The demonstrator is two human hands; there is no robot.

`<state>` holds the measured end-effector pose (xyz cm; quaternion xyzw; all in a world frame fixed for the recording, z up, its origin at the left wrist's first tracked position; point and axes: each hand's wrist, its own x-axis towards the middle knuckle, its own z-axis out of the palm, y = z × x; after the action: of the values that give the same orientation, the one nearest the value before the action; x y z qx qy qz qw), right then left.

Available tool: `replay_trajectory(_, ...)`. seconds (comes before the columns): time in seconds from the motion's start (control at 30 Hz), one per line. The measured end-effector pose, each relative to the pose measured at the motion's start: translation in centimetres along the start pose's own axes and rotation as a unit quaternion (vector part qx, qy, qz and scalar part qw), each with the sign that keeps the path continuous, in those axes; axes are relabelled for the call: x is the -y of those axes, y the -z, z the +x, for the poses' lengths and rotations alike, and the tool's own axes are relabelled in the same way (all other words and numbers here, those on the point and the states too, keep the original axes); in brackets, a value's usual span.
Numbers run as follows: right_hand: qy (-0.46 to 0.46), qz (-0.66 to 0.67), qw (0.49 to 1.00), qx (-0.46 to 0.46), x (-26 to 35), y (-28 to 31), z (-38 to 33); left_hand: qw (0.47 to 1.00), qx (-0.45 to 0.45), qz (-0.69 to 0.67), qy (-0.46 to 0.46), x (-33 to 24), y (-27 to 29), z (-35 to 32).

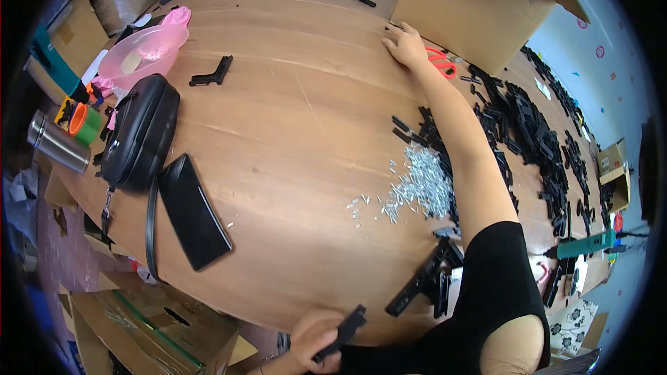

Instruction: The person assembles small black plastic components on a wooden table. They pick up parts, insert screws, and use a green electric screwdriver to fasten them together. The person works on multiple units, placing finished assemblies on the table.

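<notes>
Near the front edge of the table, my left hand [316, 339] is closed round a black oblong plastic part [343, 335], which juts up and to the right out of the fingers. My right arm stretches far across the tabletop. At its end my right hand [410, 44] rests with fingers apart by the lower edge of a big cardboard box [464, 10]; a small dark piece shows by the fingertips. Red-handled scissors [442, 62] lie beside that wrist. Between the hands is a heap of small silvery metal pins [424, 184]. Black pistol-shaped parts [425, 279] lie nearer me.
Black plastic parts [531, 125] are piled along the right side. To the left are a pink bowl [149, 48], a black bag [142, 132], a dark phone [193, 212], a steel flask [59, 142] and one L-shaped black part [212, 71]. A green electric screwdriver [587, 244] lies right.
</notes>
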<state>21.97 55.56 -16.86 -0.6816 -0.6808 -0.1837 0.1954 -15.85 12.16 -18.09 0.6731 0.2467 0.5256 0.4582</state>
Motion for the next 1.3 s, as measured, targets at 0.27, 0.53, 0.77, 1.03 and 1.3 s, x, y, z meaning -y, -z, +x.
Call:
replay_trajectory(0.27, 0.108, 0.006, 0.994, 0.015, -0.1, -0.5, -0.2, 0.993, 0.034, -0.09, 0.07, 0.1, 0.5, 0.8)
replay_trajectory(0.53, -0.008, -0.039, 0.993, 0.114, 2.3, 10.5, -7.0, 0.994, -0.003, -0.046, -0.099, 0.5, -0.5, 2.4)
replay_trajectory(0.77, 0.123, -0.031, 0.991, -0.051, -6.1, 0.6, 1.3, 0.997, 0.054, -0.057, 0.021, 0.2, 0.4, 1.5)
replay_trajectory(1.03, -0.022, 0.003, 0.993, 0.119, -3.1, 2.8, 1.1, 0.999, 0.021, -0.024, -0.026, -0.7, 1.3, 0.7)
replay_trajectory(1.3, -0.1, 0.065, 0.985, 0.128, -4.7, 6.2, -2.8, 0.989, -0.143, 0.001, -0.019, 1.1, -2.2, 0.6)
